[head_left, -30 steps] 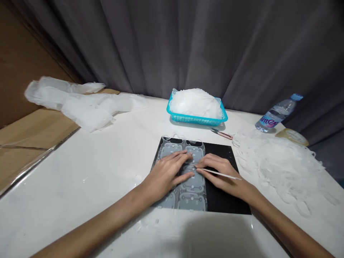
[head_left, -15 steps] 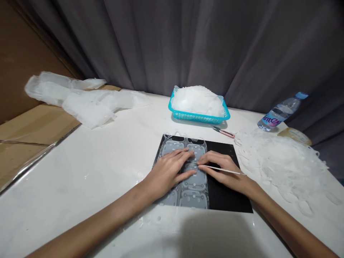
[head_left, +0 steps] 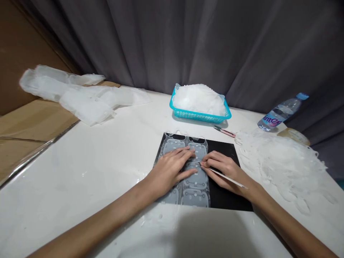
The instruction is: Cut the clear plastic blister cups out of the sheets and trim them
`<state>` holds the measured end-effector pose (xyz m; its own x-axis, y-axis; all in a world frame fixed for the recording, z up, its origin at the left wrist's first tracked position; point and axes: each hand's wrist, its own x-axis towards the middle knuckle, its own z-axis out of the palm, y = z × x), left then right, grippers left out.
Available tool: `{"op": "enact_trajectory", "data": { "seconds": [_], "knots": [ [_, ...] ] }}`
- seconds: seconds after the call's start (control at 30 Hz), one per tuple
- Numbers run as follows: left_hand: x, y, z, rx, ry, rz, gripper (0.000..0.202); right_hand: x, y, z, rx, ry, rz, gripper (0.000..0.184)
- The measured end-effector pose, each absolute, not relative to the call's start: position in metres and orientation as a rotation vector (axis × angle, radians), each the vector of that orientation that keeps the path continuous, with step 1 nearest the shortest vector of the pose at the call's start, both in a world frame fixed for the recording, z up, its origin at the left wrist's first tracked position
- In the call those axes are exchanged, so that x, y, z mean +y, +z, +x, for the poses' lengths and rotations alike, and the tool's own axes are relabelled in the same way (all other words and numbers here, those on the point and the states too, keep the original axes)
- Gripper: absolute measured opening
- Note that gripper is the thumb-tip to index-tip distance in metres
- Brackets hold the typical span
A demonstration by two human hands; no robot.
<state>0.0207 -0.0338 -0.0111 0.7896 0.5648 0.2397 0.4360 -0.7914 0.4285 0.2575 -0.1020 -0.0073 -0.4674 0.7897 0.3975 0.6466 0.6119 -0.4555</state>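
Note:
A translucent molded sheet (head_left: pixel 195 179) with several rounded rectangular pieces lies on a black mat (head_left: pixel 225 200). My left hand (head_left: pixel 172 166) rests flat across the sheet with its fingers spread, covering part of the left column. Between the thumb and fingers of my right hand (head_left: pixel 221 166) is a thin white stick-like tool (head_left: pixel 228 178). Its tip meets the right column near the seam between two pieces; the exact tip is too small to make out. The tool's back end points right, over my wrist.
Behind the mat stands a turquoise basket (head_left: pixel 200 116) heaped with white translucent pieces. Pink-handled snips (head_left: pixel 225 132) lie before it. To the right are a pile of clear scraps (head_left: pixel 285 168), a tape roll (head_left: pixel 294 136) and a water bottle (head_left: pixel 279 113). Plastic bags (head_left: pixel 88 102) lie left, partly on cardboard (head_left: pixel 34 122).
My right hand has shifted slightly right along the seam, and the tool's back end has swung lower. My left hand stays pressed on the sheet. The view has moved a little.

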Motion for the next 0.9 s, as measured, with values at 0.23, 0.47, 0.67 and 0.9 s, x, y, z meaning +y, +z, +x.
{"op": "enact_trajectory", "data": {
  "seconds": [0.23,0.47,0.67,0.9],
  "knots": [
    [-0.033,-0.012,0.021,0.776,0.477,2.614,0.044,-0.101,-0.024,0.254,-2.295,0.173,-1.037,0.015],
    [-0.036,-0.009,0.020,0.764,0.516,2.550,0.044,-0.099,-0.019,0.247,-2.330,0.026,-1.185,0.024],
    [-0.034,-0.018,0.020,0.915,0.554,2.368,0.072,-0.098,-0.025,0.248,-2.466,-0.224,-1.131,0.025],
    [-0.031,-0.022,0.020,0.900,0.506,2.291,0.079,-0.082,-0.020,0.259,-2.207,-0.099,-1.249,0.018]
  ]
}}
